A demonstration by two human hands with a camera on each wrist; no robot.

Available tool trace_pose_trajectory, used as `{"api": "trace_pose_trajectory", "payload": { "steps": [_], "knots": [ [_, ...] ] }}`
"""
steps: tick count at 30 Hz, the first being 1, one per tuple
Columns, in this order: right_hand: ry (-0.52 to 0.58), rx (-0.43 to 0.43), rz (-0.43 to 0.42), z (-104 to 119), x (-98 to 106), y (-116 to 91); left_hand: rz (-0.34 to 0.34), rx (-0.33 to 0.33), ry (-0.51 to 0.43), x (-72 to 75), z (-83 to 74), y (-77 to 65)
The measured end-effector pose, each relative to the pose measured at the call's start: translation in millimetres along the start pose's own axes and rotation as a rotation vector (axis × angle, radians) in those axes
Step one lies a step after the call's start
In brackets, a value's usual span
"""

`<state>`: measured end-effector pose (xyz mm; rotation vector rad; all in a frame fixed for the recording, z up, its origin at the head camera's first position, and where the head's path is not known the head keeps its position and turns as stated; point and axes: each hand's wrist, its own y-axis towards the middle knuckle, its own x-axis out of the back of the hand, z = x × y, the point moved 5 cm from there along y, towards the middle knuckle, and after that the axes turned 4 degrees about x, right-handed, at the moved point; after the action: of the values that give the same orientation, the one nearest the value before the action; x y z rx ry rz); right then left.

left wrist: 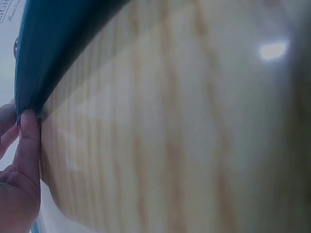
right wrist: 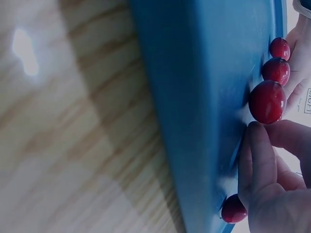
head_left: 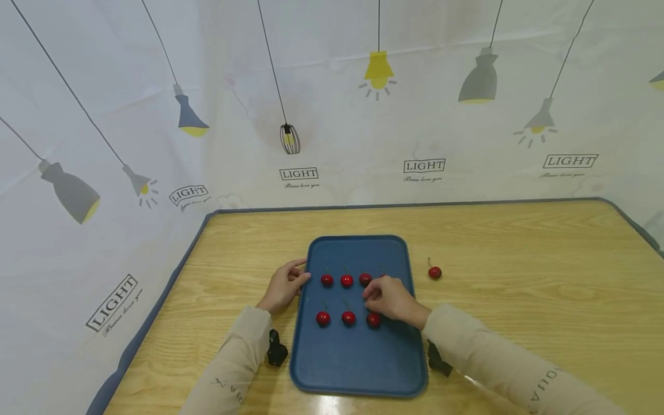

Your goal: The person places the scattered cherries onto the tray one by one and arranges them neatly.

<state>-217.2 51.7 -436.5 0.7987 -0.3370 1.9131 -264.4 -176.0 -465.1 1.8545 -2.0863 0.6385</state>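
A blue tray (head_left: 358, 360) lies on the table with red stemmed cherries in two rows. My left hand (head_left: 284, 285) holds the tray's left edge; in the left wrist view its thumb (left wrist: 30, 126) presses against the rim. Over the tray's right half, my right hand (head_left: 391, 298) has its thumb and fingertips together at the stem of the rightmost front cherry (head_left: 373, 320). That cherry (right wrist: 267, 102) sits right by the fingertips in the right wrist view. Two more front cherries (head_left: 349, 317) lie to its left. Several cherries (head_left: 346, 280) form the back row, the rightmost partly hidden behind the right hand.
One loose cherry (head_left: 434, 272) lies on the wooden table (head_left: 519, 276) to the right of the tray. A lamp-printed white cloth (head_left: 337, 115) hangs behind and at the sides. Dark wrist devices (head_left: 277, 349) sit beneath both sleeves.
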Motion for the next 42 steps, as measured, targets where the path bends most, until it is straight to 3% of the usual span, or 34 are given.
{"api": "trace_pose_trajectory", "payload": {
  "steps": [20, 31, 42],
  "knots": [
    [0.053, -0.064, 0.008, -1.2, -0.3, -3.4, 0.008, -0.013, -0.01, 0.6, -6.1, -4.9],
    [0.228, -0.178, 0.011, -8.8, -2.1, -1.8, 0.009, -0.022, -0.008, 0.2, -0.8, -1.8],
    [0.166, -0.182, 0.01, -9.2, -4.4, 0.1, 0.006, -0.01, -0.002, -0.3, 0.0, 0.0]
  ]
}}
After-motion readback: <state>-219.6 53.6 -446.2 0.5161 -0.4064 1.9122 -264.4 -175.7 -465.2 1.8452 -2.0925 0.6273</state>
